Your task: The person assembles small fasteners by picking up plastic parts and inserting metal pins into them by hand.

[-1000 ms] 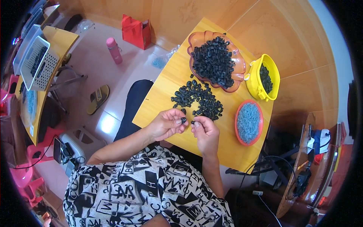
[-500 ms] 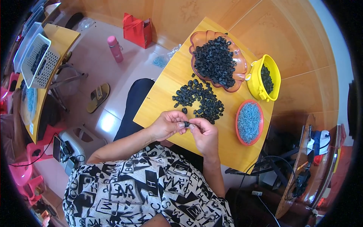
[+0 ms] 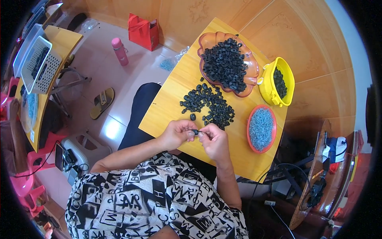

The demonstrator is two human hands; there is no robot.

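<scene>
Both hands meet over the near edge of the yellow wooden table (image 3: 167,107). A small black plastic part (image 3: 194,132) is pinched between the thumb and finger of my left hand (image 3: 176,134). My right hand (image 3: 215,141) grips the other side of it with thumb and forefinger; whether it holds a second tiny piece is too small to tell. Just beyond the fingers lies a loose pile of black parts (image 3: 217,109). An orange-brown scalloped tray (image 3: 252,71) heaped with black plastic parts (image 3: 225,63) stands behind the pile.
At the right stand a yellow bucket (image 3: 292,81) with black parts and a red oval dish (image 3: 249,139) of small blue-grey pieces. On the floor are a pink bottle (image 3: 119,51), a red bag (image 3: 143,32) and a sandal (image 3: 102,103). Another person's arm (image 3: 18,131) shows at far left.
My hands stay together on the black part, with only a slight shift of the fingers. The view has moved a little. At far left the other person's arm has shifted.
</scene>
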